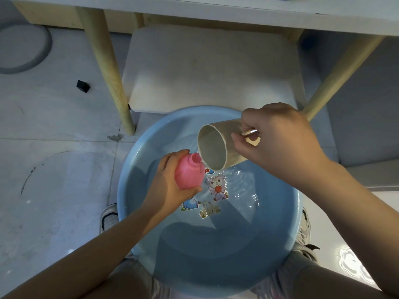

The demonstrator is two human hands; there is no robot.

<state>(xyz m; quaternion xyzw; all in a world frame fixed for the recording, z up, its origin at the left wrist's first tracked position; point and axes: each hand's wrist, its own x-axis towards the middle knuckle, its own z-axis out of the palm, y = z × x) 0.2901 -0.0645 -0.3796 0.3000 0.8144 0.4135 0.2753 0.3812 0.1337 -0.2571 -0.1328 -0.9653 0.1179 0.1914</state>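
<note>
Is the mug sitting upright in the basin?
No, the right hand holds the mug tipped over the pink bottle, above the basin.

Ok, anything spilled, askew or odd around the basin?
The mug in the right hand is tipped, lip at the mouth of the pink bottle, above the water-filled basin, so drips would land there. Only oddities: a small black block loose on the floor, and a metal rod pinched against the mug's handle.
</note>
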